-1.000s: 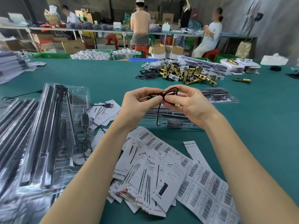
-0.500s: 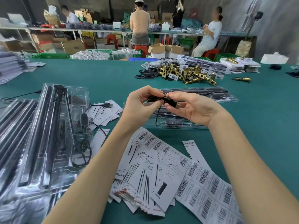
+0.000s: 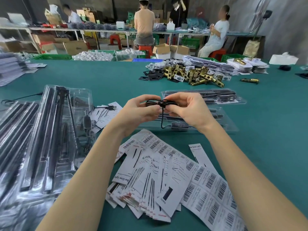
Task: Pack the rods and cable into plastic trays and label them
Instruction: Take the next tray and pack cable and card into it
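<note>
My left hand (image 3: 138, 112) and my right hand (image 3: 190, 110) meet above the table, both pinching a coiled black cable (image 3: 157, 102). One strand hangs down from it to a small black controller (image 3: 179, 125) lying in a clear plastic tray (image 3: 228, 125) under my hands. A second clear tray (image 3: 203, 96) with black rods lies just behind. Several trays (image 3: 50, 139) filled with rods and cables are stacked at the left. Paper inserts (image 3: 150, 180) and sheets of barcode labels (image 3: 211, 184) lie in front of me.
A heap of brass latch parts (image 3: 191, 74) with black plates sits at the back right of the green table (image 3: 100, 74). A loose USB plug (image 3: 111, 107) rests on papers at the left. Several people work at benches beyond.
My hands have bunched the cable into a tighter bundle between the fingertips, shifting slightly; the USB end seen in my right hand half a second ago is now tucked in.
</note>
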